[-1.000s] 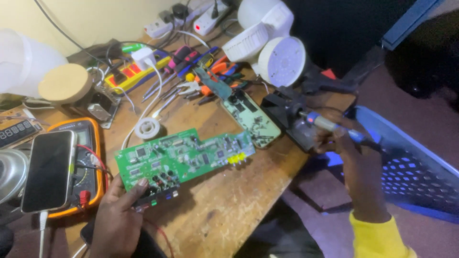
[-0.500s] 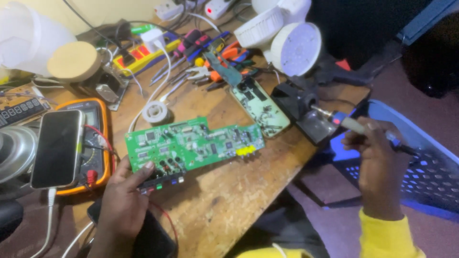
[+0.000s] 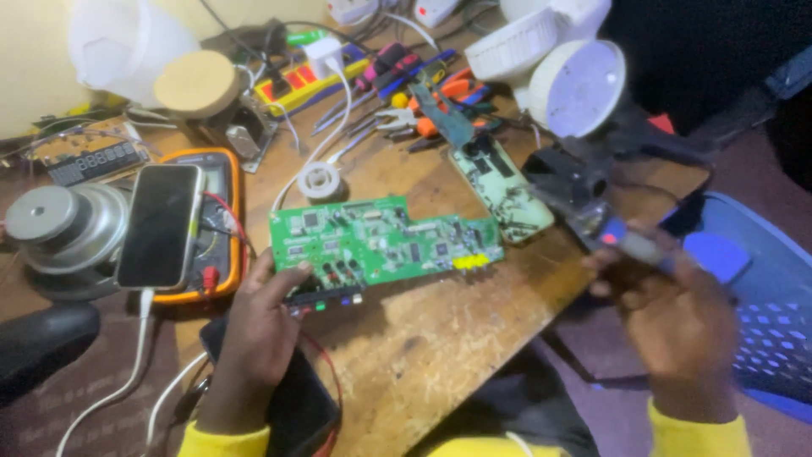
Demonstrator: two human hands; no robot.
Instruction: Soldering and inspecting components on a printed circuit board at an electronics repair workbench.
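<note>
A long green circuit board [image 3: 381, 241] lies flat on the wooden workbench [image 3: 440, 338]. My left hand [image 3: 258, 326] presses on its near left corner, by a row of coloured sockets [image 3: 326, 296]. My right hand [image 3: 668, 309] is off the bench's right edge, blurred, gripping a soldering iron [image 3: 630, 245] with a blue and grey handle. The iron's tip points toward a black stand [image 3: 571, 182]. A smaller pale green board [image 3: 499, 190] lies just right of the big one.
A phone [image 3: 161, 224] rests on an orange multimeter [image 3: 216, 228] at left. A solder spool [image 3: 320, 180], pliers and screwdrivers [image 3: 414, 93], a power strip [image 3: 296, 80] and white round lamp housings [image 3: 575, 85] crowd the back. A blue plastic chair [image 3: 761, 313] stands at right.
My right hand with the soldering iron has moved left and nearer the bench edge. My left hand stays on the green board. The view has shifted closer.
</note>
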